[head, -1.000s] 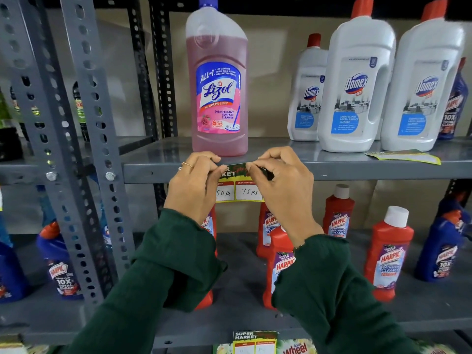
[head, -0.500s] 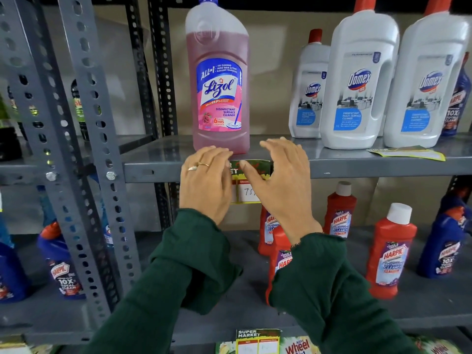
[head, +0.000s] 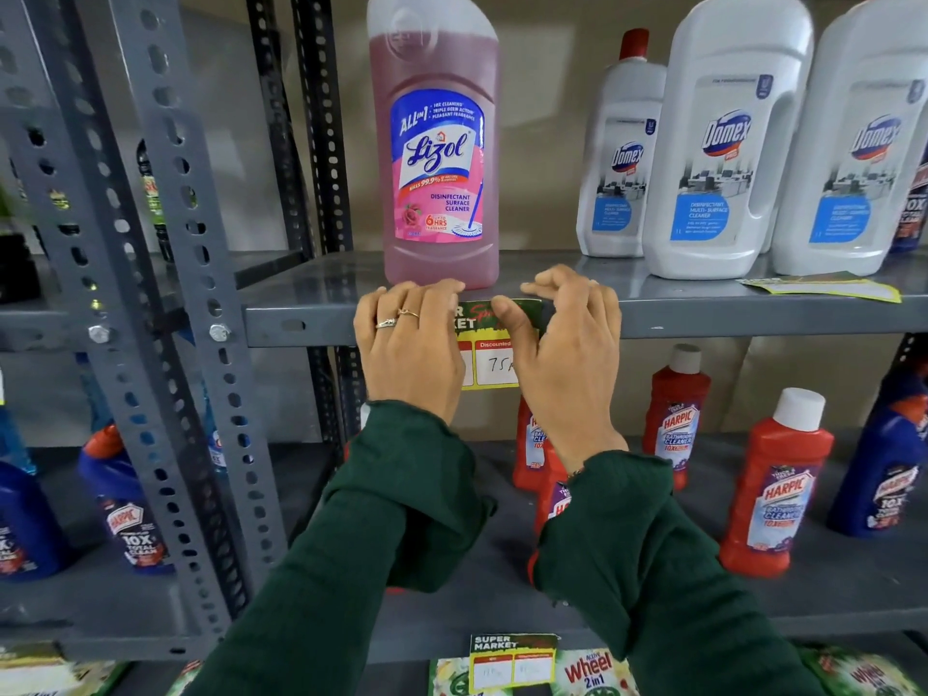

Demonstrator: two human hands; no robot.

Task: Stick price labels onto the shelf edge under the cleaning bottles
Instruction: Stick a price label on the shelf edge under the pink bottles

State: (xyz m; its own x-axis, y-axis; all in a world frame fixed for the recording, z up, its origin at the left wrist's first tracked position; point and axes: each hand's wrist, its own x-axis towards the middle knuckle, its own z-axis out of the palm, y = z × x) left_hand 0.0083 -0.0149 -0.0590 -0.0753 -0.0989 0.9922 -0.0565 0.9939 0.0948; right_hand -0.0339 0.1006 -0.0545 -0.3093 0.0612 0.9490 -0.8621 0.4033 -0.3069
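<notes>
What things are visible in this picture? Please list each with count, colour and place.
Lizol bottle: one, pink, upper shelf.
Domex bottles: three, white, upper shelf right.
Loose labels: yellow-green, count unclear, upper shelf right.
Price label: one, green-yellow, upper shelf edge, between hands.
Harpic bottles: red and blue, several, lower shelf.
Second label: one, lower shelf edge.
Left hand: on label, two rings.
Right hand: on label.

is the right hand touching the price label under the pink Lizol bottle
Touching. The head view shows the right hand with its thumb pressed flat on the price label at the shelf edge.
</notes>
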